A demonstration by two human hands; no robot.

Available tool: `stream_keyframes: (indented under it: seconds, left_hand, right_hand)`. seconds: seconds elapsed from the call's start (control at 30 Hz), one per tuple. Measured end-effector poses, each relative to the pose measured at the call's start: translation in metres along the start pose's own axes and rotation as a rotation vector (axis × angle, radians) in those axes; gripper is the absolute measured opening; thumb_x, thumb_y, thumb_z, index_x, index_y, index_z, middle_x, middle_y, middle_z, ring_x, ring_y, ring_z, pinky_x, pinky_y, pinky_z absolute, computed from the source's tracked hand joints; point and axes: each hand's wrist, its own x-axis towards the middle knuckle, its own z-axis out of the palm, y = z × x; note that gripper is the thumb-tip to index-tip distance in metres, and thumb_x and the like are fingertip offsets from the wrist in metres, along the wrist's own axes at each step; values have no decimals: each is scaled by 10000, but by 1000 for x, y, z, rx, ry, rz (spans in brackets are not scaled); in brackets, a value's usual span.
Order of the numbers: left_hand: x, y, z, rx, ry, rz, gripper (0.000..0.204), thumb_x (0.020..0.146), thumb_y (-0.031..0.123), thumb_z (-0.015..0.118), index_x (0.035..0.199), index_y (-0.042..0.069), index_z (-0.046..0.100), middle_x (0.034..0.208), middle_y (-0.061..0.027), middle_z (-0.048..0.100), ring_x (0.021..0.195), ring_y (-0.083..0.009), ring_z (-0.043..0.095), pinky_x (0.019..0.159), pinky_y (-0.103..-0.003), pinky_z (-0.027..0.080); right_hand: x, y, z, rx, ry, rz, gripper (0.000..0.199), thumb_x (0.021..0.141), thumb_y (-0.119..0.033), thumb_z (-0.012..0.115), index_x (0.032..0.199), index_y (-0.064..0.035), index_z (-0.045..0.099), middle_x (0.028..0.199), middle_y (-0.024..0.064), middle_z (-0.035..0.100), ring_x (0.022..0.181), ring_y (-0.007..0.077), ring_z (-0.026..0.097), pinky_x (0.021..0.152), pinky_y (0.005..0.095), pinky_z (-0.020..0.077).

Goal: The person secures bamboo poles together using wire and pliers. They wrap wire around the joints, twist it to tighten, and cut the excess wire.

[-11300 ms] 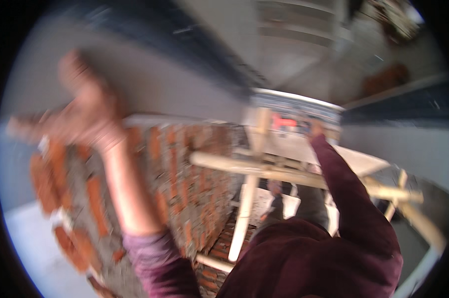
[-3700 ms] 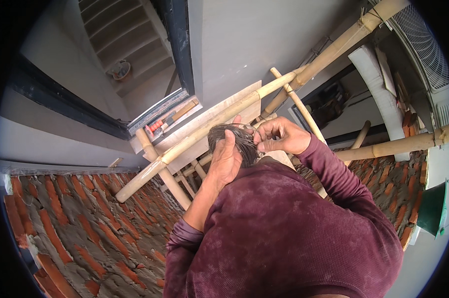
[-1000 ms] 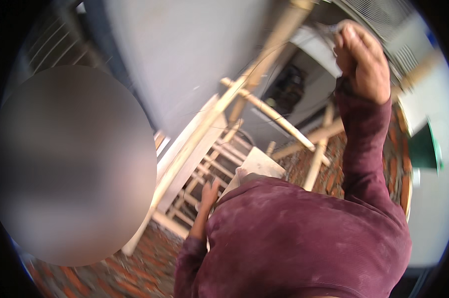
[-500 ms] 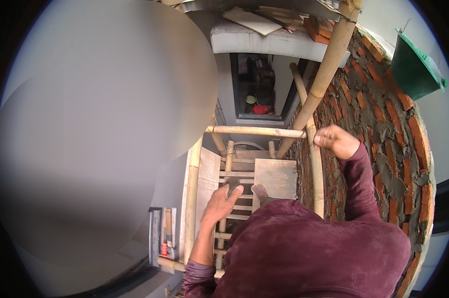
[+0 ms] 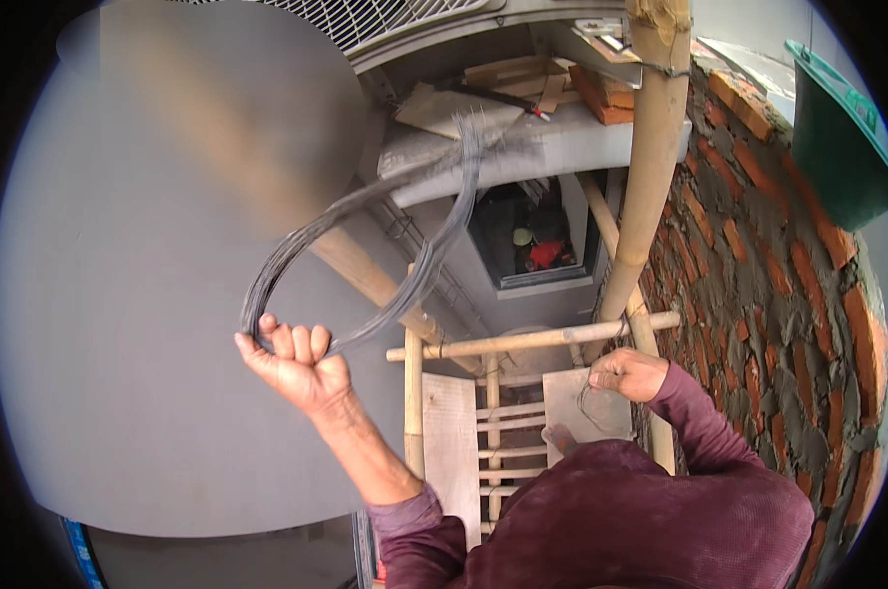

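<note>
My left hand (image 5: 305, 371) is raised at the left, its fingers closed round a bundle of thin grey wires (image 5: 426, 270). The bundle bends in a wide loop, and its frayed ends reach up toward the ledge. On the right, my right hand (image 5: 632, 376) is closed in a pinch beside a bamboo crossbar (image 5: 532, 343). A thin wire (image 5: 583, 397) curls down from its fingertips. Close by that hand, a dark tie binds the crossbar to an upright bamboo pole (image 5: 650, 177).
Brick wall (image 5: 758, 324) with rough mortar lines the right side, a green bucket (image 5: 841, 147) at its top. Bricks (image 5: 601, 95) and boards lie on a concrete ledge (image 5: 581, 147). Below are wooden boards (image 5: 451, 432) and bamboo rungs with gaps. A person in red (image 5: 547, 255) shows beyond a window opening.
My left hand has swung up and left, bringing the looped wire bundle into full view. My right hand has come down slightly, and a thin wire now shows at its fingertips. The view has shifted.
</note>
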Motion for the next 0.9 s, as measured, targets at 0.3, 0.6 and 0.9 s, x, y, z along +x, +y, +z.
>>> stream_keyframes:
  seconds: [0.3, 0.6, 0.9]
  left_hand:
    - [104, -149, 6, -339, 97, -29, 419, 950, 436, 417, 777, 69, 521, 478, 53, 193, 366, -84, 131, 383, -252, 131]
    - [271, -323, -44, -417, 280, -110, 498, 972, 517, 329, 917, 38, 451, 553, 3, 283, 452, -122, 249, 464, -283, 277]
    - [273, -296, -72, 1385, -20, -532, 841, 903, 727, 213, 599, 1, 508, 506, -45, 475, 425, -161, 472, 415, -295, 369]
  right_hand:
    - [7, 23, -30, 38, 67, 143, 258, 959, -203, 531, 920, 31, 631, 844, 109, 655, 808, 174, 592, 754, 328, 473]
    - [-1, 75, -17, 121, 17, 343, 231, 962, -187, 548, 1019, 9, 656, 923, 110, 698, 889, 176, 637, 813, 313, 485]
    - [22, 41, -6, 379, -46, 354, 286, 1000, -222, 493, 1071, -15, 678, 623, -46, 441, 592, 71, 400, 557, 240, 365]
